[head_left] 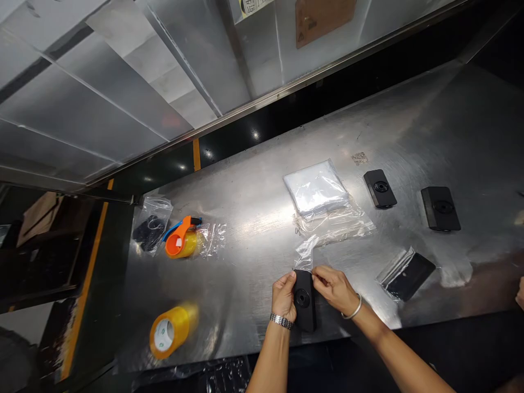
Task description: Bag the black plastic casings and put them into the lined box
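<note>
currently, my left hand (283, 299) and my right hand (333, 289) are working at the near edge of the stainless steel tabletop (249, 256). the black rectangular plate (305, 319) lies between them, long axis pointing away from me, with its round central hub facing up. my left fingers (289, 281) are curled around the plate's upper left edge, gripping it. my right fingers (321, 279) are pressed together in a pinch at the plate's upper right corner, on the edge of the clear plastic bag (305, 254), which rises from the plate's far end. a metal-link wristwatch (281, 321) is on my left wrist, and a silver bangle (354, 307) is on my right.

further items on the tabletop, as seen from the head view:
- beyond my hands: a stack of folded clear bags (316, 188), with loose plastic film (333, 225) at its near side.
- to the right: two uncovered black plates (380, 188) (440, 208) and one black plate in a clear bag (409, 275).
- to the left: an orange tape dispenser (182, 239) loaded with yellowish tape, beside a clear bag holding a dark item (151, 226).
- near left: a roll of yellowish packing tape (171, 330), lying on its side.

another person's fingers (520, 292) show at the right edge of the view.
</note>
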Demonstrator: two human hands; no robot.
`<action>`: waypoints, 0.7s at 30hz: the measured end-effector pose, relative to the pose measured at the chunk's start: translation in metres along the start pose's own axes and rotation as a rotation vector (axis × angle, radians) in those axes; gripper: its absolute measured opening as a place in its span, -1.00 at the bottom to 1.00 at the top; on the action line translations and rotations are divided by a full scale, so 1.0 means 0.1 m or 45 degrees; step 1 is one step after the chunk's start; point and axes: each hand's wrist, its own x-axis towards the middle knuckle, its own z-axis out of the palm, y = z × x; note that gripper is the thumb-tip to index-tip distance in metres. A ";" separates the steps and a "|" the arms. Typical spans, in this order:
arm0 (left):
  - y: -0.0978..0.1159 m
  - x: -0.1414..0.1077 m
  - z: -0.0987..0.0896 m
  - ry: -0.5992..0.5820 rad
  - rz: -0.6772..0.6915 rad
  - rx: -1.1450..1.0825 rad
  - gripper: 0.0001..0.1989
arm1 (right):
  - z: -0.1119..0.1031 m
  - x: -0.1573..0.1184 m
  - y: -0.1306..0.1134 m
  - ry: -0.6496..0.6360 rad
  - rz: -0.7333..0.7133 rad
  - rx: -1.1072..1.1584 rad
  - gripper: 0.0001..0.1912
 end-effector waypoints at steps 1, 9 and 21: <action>0.00 -0.03 0.01 0.003 0.010 0.002 -0.69 | 0.00 -0.03 -0.01 0.014 -0.007 0.002 -0.75; -0.05 -0.29 0.06 0.005 -0.022 -0.008 -0.71 | 0.07 -0.41 -0.10 0.082 -0.099 -0.007 -0.74; -0.13 -1.12 -0.06 -0.035 -0.321 -0.050 -0.81 | 0.01 -1.24 -0.32 -0.092 0.660 0.841 -0.67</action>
